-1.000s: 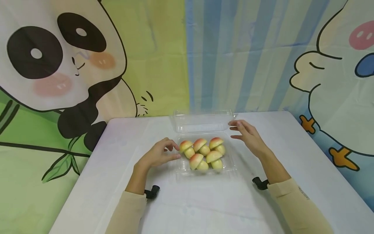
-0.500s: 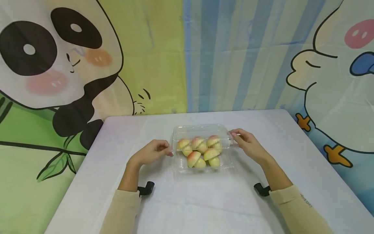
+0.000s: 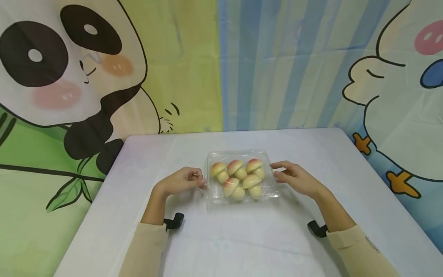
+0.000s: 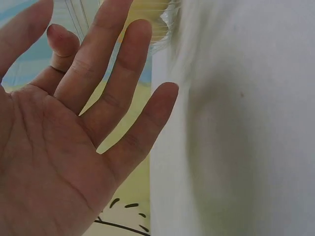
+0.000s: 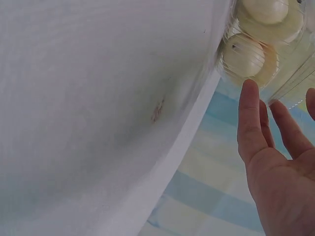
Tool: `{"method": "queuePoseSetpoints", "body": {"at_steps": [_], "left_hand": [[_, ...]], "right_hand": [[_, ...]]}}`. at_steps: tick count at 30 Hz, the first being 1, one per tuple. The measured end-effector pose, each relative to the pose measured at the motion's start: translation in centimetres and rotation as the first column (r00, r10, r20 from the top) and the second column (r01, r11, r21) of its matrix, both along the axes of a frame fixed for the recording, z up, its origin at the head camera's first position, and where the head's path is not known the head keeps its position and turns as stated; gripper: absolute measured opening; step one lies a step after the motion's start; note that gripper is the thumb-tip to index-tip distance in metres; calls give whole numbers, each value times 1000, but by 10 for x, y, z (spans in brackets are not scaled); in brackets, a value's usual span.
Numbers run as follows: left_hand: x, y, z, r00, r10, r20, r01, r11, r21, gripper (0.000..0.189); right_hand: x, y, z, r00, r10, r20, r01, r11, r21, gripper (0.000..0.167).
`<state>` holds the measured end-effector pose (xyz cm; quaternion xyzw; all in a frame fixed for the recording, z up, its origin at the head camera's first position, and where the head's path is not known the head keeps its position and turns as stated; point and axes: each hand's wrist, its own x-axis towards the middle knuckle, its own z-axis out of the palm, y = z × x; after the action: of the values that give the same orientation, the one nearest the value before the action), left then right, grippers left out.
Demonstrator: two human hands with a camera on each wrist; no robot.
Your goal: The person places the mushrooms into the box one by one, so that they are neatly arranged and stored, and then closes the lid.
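A clear plastic clamshell box lies on the white table in the head view, its lid folded down over the contents. Inside are several mushroom-shaped pieces, pale yellow with reddish caps. Left of the box, my left hand has its fingertips close to the side wall; its fingers look relaxed and spread in the left wrist view. At the opposite side, my right hand extends its fingers to the box's edge. The right wrist view shows its fingertips at the plastic, with nothing gripped. Whether the lid is fully latched is unclear.
The white table runs back to a printed curtain with cartoon animals. Black wrist-camera mounts sit at both sleeve cuffs.
The lid has swung from standing behind the box down over the mushroom-shaped pieces. Both hands came to the box's sides; my right hand then moved down slightly with the lid.
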<state>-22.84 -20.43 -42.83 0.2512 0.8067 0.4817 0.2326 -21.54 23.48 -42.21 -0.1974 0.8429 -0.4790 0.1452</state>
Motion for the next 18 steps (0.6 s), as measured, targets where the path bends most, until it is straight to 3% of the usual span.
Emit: {"method": "queuePoseSetpoints", "body": {"at_steps": [4,10,13,18], "left_hand": [[1,1,6,1000,-5,-5,4,998,-63,28],[5,0,11,1000,-7,15,10,976,-217,41],[8,1,11,999,-13,40,21,977,-210,43],[14,7,8,990,5,138,17,988,-154,47]], "right_hand": [[3,2,3,999,43,14,-43,999,0,50],[11,-2,4,994,76,78,-76,997,-3,61],[16,-3,4,990,82,115,-84,996,6,67],[24,-2,7,974,110,198,-115,993,14,71]]}}
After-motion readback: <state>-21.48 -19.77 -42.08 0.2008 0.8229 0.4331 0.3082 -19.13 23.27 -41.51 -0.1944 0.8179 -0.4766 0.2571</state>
